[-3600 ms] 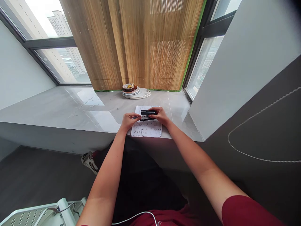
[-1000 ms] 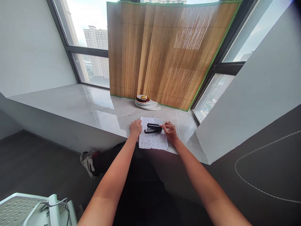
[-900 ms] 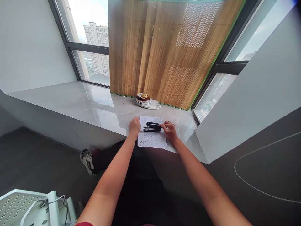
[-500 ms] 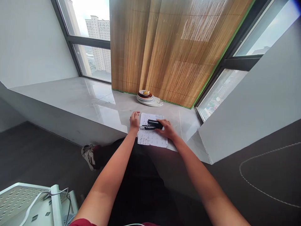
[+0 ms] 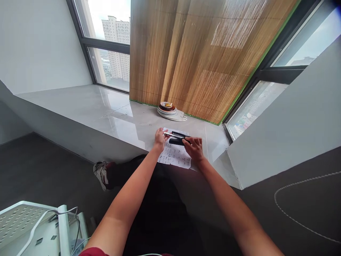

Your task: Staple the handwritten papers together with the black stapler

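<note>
Bright window daylight — glare on the sill (image 5: 87, 106), edges warped.

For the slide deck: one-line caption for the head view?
Both hands work a black stapler over a printed sheet on a sill.

A wide, glossy grey stone counter (image 5: 87, 106) runs along under the window. Near its front edge lies a white sheet of paper (image 5: 174, 158) covered in small printed marks, too small to read. Farther back, close to the bamboo blind, stands a stack of plates (image 5: 170, 111); the top one seems to hold some food scraps.
</note>
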A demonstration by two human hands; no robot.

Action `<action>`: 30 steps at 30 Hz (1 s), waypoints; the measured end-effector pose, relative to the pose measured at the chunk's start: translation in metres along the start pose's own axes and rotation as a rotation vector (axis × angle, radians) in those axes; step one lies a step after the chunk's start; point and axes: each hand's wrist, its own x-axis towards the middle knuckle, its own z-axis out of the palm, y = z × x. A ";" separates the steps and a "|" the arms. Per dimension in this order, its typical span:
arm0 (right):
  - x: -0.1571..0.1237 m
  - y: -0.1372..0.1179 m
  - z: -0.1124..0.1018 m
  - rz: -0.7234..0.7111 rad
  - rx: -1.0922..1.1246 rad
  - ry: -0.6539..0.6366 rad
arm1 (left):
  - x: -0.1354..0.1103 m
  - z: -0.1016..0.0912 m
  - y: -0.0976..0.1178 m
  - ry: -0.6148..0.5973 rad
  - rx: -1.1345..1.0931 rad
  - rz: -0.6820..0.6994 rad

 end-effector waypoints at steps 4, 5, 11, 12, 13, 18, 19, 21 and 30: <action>-0.003 0.000 0.004 -0.032 -0.059 0.011 | 0.004 -0.003 -0.001 -0.011 -0.106 -0.086; -0.004 0.000 0.005 -0.033 -0.079 0.020 | 0.005 -0.004 -0.001 -0.016 -0.115 -0.092; -0.004 -0.004 0.006 -0.157 -0.146 0.051 | 0.009 -0.008 -0.005 -0.076 -0.116 -0.118; -0.003 -0.005 0.006 -0.176 -0.155 0.052 | 0.009 -0.008 -0.006 -0.086 -0.097 -0.117; -0.002 -0.006 0.006 -0.182 -0.166 0.055 | 0.009 -0.008 -0.006 -0.093 -0.078 -0.117; 0.000 -0.008 0.003 -0.131 -0.158 0.071 | 0.009 -0.006 -0.004 -0.078 -0.072 -0.132; 0.001 -0.008 0.002 -0.110 -0.144 0.066 | 0.008 -0.006 -0.004 -0.075 -0.071 -0.134; 0.003 -0.008 0.000 -0.026 -0.111 0.064 | 0.007 -0.007 -0.003 -0.069 -0.039 -0.112; 0.013 -0.001 0.004 0.476 0.209 -0.037 | -0.002 -0.010 0.006 0.019 0.233 0.380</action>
